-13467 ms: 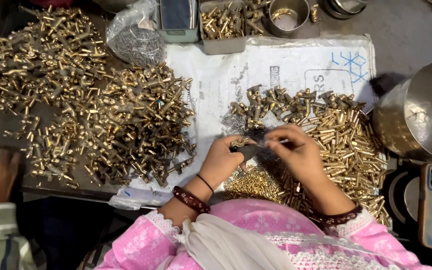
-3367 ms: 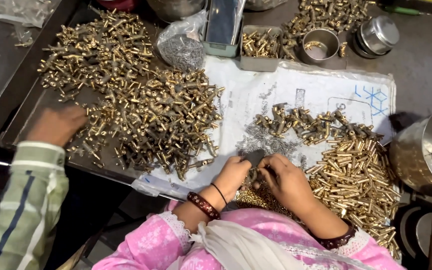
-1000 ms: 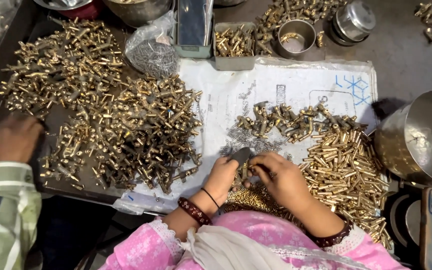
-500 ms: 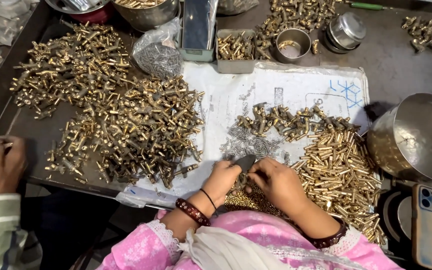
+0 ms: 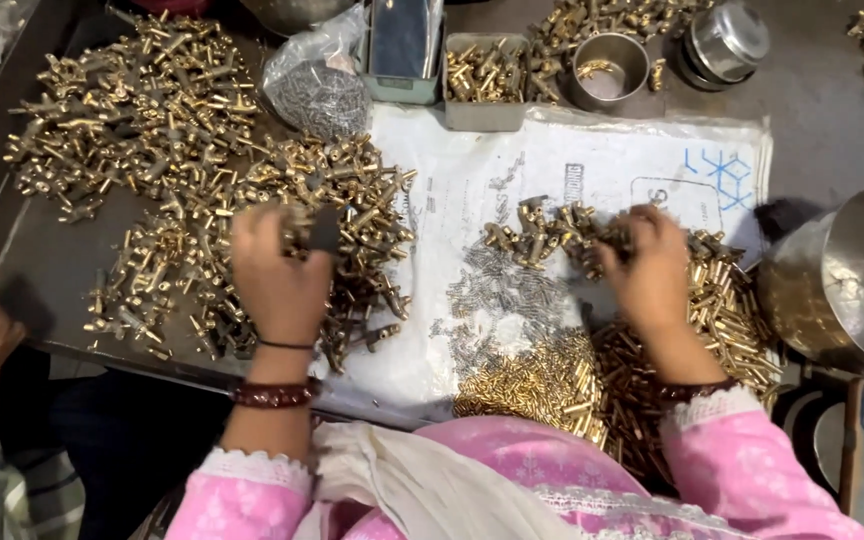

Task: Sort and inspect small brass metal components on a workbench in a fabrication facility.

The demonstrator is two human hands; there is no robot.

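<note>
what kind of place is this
Probably a small workshop bench for sorting or assembling brass fittings: heaps of brass parts, a pile of small springs and steel bowls crowd the table.

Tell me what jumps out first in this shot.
The big heap of brass fittings spread over the dark tray at left, with the left hand resting on it. At right, the right hand sits in a second brass pile on a white printed sheet, with small silvery springs scattered between the hands. A shiny steel pot stands at the far right.
</note>
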